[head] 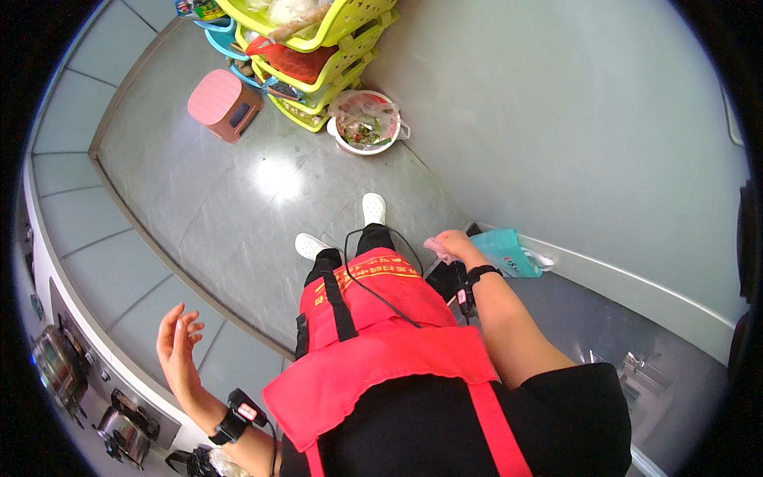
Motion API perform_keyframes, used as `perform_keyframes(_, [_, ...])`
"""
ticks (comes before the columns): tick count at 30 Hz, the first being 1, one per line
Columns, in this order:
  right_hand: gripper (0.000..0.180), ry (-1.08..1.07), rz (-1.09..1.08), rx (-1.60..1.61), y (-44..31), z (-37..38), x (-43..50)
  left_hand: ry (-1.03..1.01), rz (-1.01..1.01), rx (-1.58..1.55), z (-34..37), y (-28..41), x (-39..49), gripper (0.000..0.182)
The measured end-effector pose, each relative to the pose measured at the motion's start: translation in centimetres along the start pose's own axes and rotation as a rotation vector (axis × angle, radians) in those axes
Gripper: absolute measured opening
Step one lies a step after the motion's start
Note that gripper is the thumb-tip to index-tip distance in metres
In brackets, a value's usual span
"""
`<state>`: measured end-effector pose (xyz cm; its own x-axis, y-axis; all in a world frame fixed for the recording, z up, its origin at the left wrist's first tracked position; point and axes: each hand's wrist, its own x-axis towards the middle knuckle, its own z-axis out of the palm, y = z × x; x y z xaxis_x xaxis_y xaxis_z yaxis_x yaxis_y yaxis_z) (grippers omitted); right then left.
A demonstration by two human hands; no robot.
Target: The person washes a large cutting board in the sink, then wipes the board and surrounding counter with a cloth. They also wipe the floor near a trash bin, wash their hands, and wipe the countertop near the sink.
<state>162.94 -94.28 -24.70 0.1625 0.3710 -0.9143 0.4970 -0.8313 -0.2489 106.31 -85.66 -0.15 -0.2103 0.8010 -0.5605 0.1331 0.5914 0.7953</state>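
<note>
My left hand (180, 349) is raised at the left with its fingers apart and holds nothing. Beyond it run the grey lower cabinet fronts (95, 238). On the right, my right hand (454, 243) grips a crumpled pink cloth (440, 250). Right beside that hand is a turquoise bag (503, 253) with white handles, by the foot of the wall. A red apron (381, 292) with yellow writing covers my front, and a black cable (381, 292) loops over it. Each wrist carries a black strap with a small device.
Yellow-green stacked baskets (357, 50) hold bags and produce. A lined white bin (365, 128) with scraps stands beside them, and a pink stool (220, 101) is to their left. Metal pots (124, 435) sit on the stove at lower left. A grey wall (566, 119) bounds the right.
</note>
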Motion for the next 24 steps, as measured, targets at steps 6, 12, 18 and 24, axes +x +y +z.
perform_keyframes(6, [0.028,0.158,-0.15,0.377,-4.5,2.4,-3.5,-0.193,0.002,0.106,4.3,-0.1,5.2,0.03])
perform_keyframes(12, [0.057,0.15,-0.748,0.169,-13.8,5.8,-4.5,-0.51,-0.158,0.085,15.5,-3.9,7.9,0.045])
perform_keyframes(18, [0.048,-0.228,-0.992,0.231,-18.6,8.4,-4.5,-0.457,-0.357,-0.419,28.4,-9.6,9.1,0.06])
perform_keyframes(24, [0.024,-0.155,-0.849,0.636,-9.0,3.3,11.3,-0.459,-0.439,-0.426,36.2,-17.4,12.3,0.044])
